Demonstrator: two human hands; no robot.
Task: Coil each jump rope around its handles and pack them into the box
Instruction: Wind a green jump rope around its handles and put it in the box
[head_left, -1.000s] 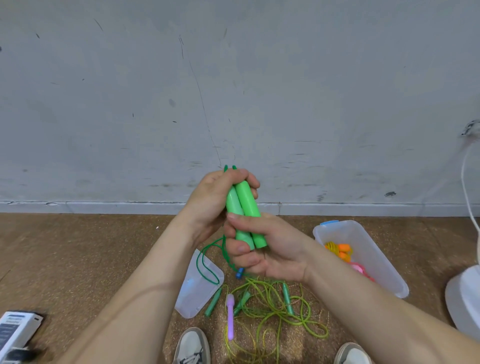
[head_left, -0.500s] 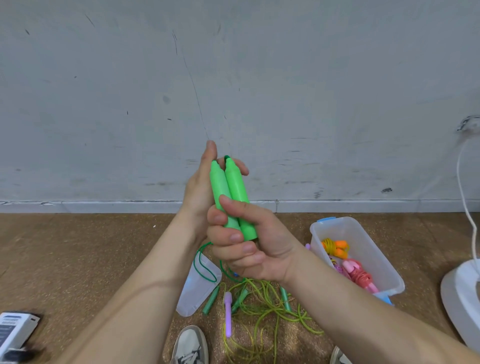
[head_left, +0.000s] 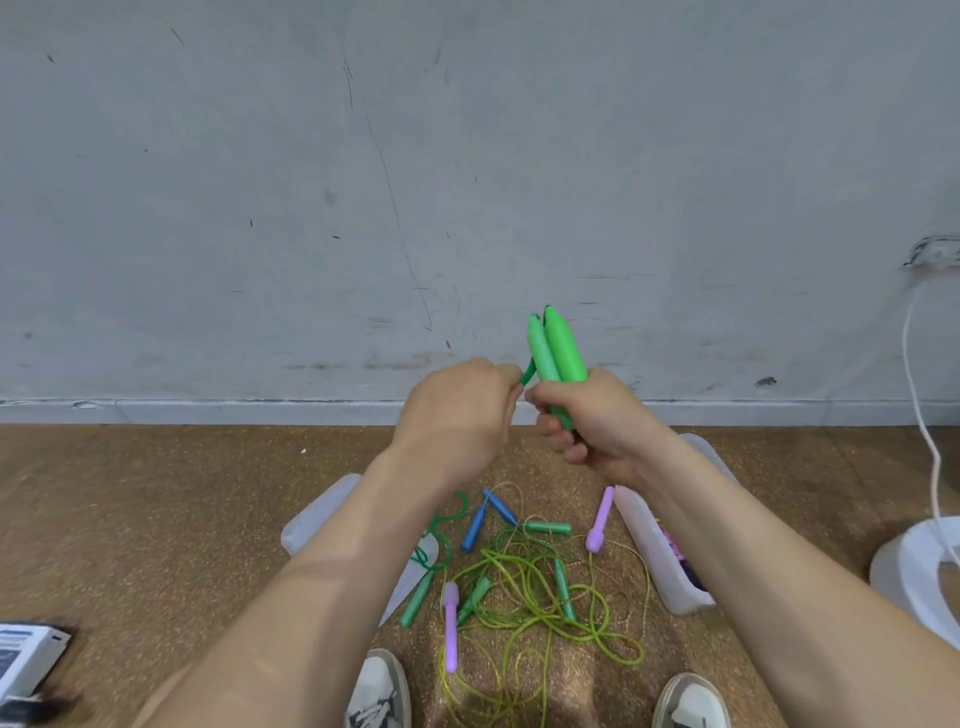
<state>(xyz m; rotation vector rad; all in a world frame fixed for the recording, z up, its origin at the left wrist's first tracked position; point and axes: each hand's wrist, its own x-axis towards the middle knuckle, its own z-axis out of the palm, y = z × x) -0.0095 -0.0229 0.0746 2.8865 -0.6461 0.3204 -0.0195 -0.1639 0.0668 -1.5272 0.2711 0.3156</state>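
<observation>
My right hand (head_left: 597, 421) grips two bright green jump rope handles (head_left: 556, 348) side by side, their tips pointing up. My left hand (head_left: 457, 415) is closed on the dark green cord (head_left: 529, 371) right beside the handles. The cord's slack (head_left: 441, 525) hangs down to the floor under my left forearm. On the floor between my feet lies a tangle of ropes (head_left: 530, 587) with blue (head_left: 475, 527), green (head_left: 563, 590) and purple (head_left: 451, 629) handles. The clear plastic box (head_left: 654, 556) stands to the right, mostly hidden by my right forearm.
A clear lid (head_left: 322, 512) lies on the floor at the left under my left arm. My two shoes (head_left: 379, 691) show at the bottom edge. A white appliance base (head_left: 919, 566) with a cable stands at the right. A small box (head_left: 26, 649) sits at bottom left.
Both hands and the green handles have shifted right. My left hand left the handles' upper part and now pinches the cord beside them. The view tilted, showing more of the floor tangle.
</observation>
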